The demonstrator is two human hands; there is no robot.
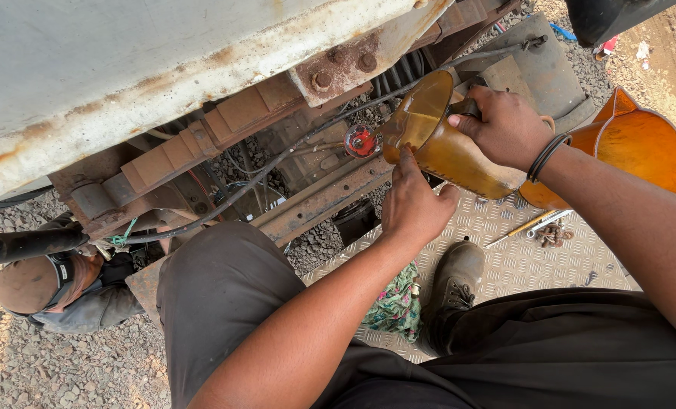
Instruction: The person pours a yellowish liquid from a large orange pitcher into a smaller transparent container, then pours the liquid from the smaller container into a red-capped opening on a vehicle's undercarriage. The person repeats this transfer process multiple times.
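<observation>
Right hand (507, 125) has its grip closed round the handle of an amber plastic jug (440, 140), tipped w/ spout end toward a small red funnel (361, 141) sitting in the vehicle's rusty frame (202, 140), so the tilt looks meant to send the oily liquid down into that funnel. Left hand (416, 203) isn't gripping: fingers spread flat against the jug's underside/side, prob. to steady the weight and keep the spout lined up. Jug is held in the air above the chassis gap, just right of the funnel, touching both hands. Behind the right wrist an orange bucket-type funnel (641, 144) stands on the chequer-plate deck (520, 261), near a screwdriver (527, 225) and a few loose bolts (554, 235). A floral rag (398, 303) lies by the person's boot (453, 282). Outdoors: gravel ground (58, 363) below, another person crouched low at left under the body panel (126, 68), which is white w/ rust patches.
</observation>
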